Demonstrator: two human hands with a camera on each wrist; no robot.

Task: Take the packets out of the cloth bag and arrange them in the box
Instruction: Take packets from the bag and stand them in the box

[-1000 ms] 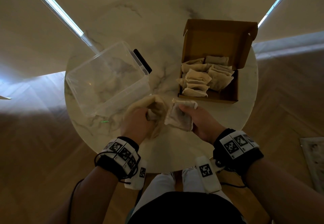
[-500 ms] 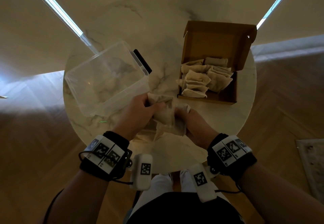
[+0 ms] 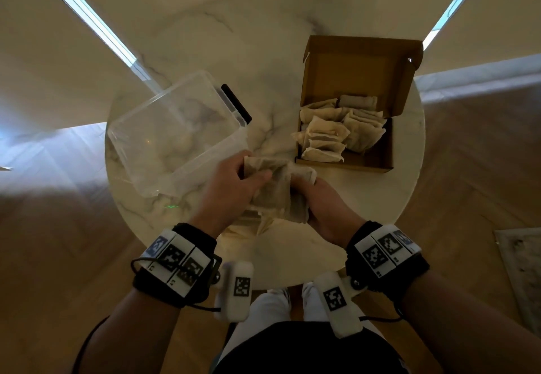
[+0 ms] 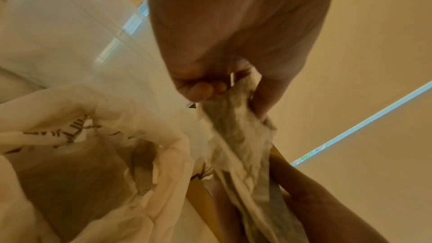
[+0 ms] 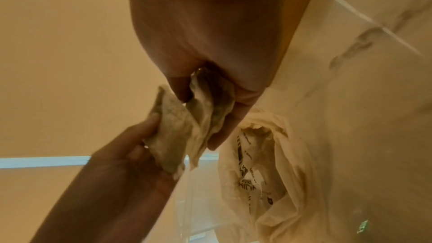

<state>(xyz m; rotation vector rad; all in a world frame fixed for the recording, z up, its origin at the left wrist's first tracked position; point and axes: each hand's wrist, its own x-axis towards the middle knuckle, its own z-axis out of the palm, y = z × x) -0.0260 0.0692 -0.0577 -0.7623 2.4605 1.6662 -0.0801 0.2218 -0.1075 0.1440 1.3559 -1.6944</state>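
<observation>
Both hands meet above the near part of the round table, over the crumpled cloth bag [image 3: 259, 224]. My left hand [image 3: 234, 186] grips the top of a beige packet [image 4: 233, 117]. My right hand [image 3: 325, 201] holds folded packets [image 5: 210, 106] between thumb and fingers, touching the one in the left hand. In the wrist views the printed cloth bag [image 5: 264, 163] lies open on the table below. The open cardboard box [image 3: 377, 162] stands at the far right and holds several packets [image 3: 328, 133] in its left and back part.
A clear plastic tub [image 3: 175, 130] stands at the left of the marble table [image 3: 292, 66], close to my left hand. A black bar-shaped object [image 3: 236, 103] lies by its right rim. Wooden floor surrounds the table.
My left hand rose from the bag on the table with a packet and came to the right hand. Both hands now hold the packets together, a little farther from me.
</observation>
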